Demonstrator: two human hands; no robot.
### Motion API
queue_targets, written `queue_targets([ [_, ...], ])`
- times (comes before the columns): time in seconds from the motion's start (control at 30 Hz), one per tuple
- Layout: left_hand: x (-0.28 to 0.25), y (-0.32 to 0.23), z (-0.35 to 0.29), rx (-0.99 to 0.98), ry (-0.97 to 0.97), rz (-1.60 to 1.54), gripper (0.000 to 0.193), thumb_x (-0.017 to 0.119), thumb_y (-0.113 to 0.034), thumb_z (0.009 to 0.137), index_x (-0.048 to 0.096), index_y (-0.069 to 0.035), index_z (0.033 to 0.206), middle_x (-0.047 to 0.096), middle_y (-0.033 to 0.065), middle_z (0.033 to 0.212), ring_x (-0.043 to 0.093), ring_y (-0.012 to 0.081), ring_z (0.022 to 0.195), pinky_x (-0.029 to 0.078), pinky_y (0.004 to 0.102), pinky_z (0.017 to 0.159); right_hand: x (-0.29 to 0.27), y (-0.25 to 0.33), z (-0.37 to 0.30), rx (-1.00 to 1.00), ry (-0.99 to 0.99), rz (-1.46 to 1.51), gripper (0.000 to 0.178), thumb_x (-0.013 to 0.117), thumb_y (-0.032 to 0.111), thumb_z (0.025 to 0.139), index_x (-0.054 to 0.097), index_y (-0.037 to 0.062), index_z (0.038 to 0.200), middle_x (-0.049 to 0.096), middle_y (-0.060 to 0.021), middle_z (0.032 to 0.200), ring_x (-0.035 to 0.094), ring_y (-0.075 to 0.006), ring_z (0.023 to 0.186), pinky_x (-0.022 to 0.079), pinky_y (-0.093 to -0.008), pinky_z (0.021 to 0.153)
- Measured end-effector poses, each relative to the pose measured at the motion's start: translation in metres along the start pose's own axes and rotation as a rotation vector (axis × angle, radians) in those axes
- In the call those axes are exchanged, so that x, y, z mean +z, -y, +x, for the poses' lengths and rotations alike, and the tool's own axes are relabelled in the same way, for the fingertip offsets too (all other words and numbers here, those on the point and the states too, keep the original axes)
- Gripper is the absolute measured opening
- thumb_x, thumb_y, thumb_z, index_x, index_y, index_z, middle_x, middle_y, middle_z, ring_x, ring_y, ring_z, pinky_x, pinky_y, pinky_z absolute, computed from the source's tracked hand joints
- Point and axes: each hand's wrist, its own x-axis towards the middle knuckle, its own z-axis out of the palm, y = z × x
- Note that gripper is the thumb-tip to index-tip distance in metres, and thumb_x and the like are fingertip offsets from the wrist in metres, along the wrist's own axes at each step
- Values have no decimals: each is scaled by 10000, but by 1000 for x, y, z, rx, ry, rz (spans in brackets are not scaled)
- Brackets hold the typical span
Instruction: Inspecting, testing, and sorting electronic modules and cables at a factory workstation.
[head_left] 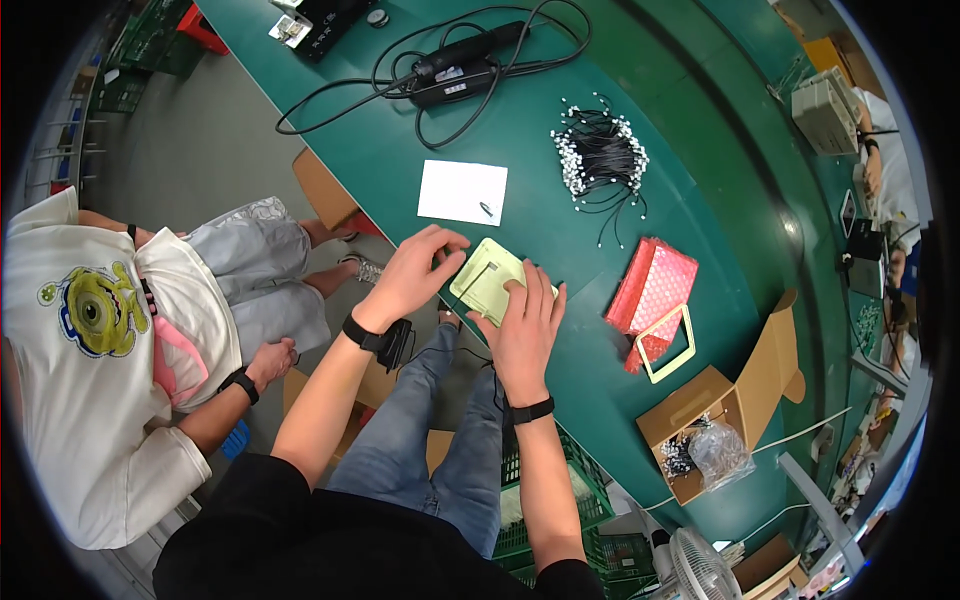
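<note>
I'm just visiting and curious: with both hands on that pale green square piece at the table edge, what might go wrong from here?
1. The pale green square plastic panel sits right at the green table's edge; if the left hand or right hand slips, it might drop.
2. A thin black wire runs from the panel and could snag.
3. The bundle of black white-tipped cables lies loose and may tangle.

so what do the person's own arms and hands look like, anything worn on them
Both forearms are bare, coming out of black sleeves near the lower edge. The left hand has a black wrist strap carrying a small black box with a thin cable. The right hand has a plain black wristband. No gloves.
</note>
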Motion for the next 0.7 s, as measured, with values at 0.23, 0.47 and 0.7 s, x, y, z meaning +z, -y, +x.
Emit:
queue_targets([
  [0.23,11,4,-6,14,-38,121,236,742,-120,871,705,-41,1089,628,56,889,582,202,758,474,320,676,-6,1,2,24,49,31,663,887,197,714,498,27,1223,466,-175,1473,436,-374,1383,268,-602,1198],
  [0.47,10,7,-4,-14,-21,120,143,763,-118,853,742,-51,978,661,53,808,582,196,759,473,330,664,-18,1,1,32,117,36,665,866,167,742,486,3,1261,460,-190,1490,431,-389,1396,264,-575,1218],
  [0.7,12,4,4,-61,3,127,128,786,-127,836,740,-43,921,686,52,794,569,198,739,471,341,656,-25,2,6,66,160,22,640,838,95,757,475,0,1276,447,-197,1509,421,-396,1413,273,-550,1220],
])
